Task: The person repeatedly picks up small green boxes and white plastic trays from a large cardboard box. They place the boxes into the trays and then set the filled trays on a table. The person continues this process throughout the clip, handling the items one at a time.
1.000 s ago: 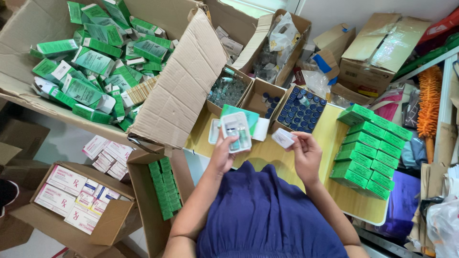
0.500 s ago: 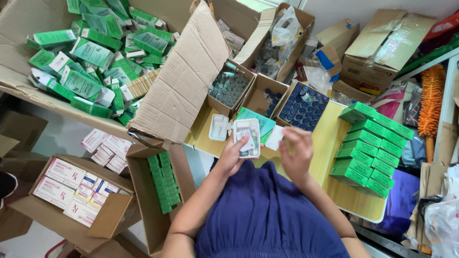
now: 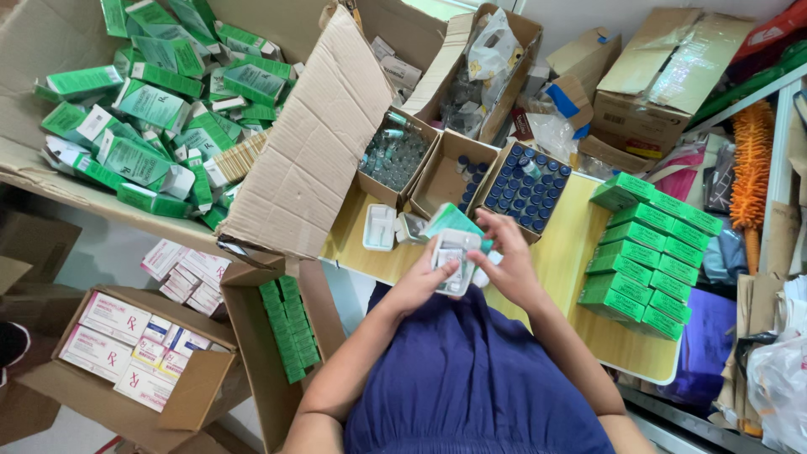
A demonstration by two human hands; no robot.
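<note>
**Both hands on a clear tray over the counter's near edge**

I see my left hand [image 3: 418,284] closed around a small clear plastic tray [image 3: 454,261], held upright above the near edge of the yellow counter [image 3: 580,252]. My right hand [image 3: 504,261] touches the tray's far side, fingers curled over it; a green carton [image 3: 450,220] sits just behind. An empty white tray [image 3: 380,227] lies at the counter's left edge. Along the far edge stand a box of blue-capped vials [image 3: 525,187] and a box of clear vials [image 3: 395,155]. Stacked green cartons [image 3: 647,252] fill the right end.
</note>
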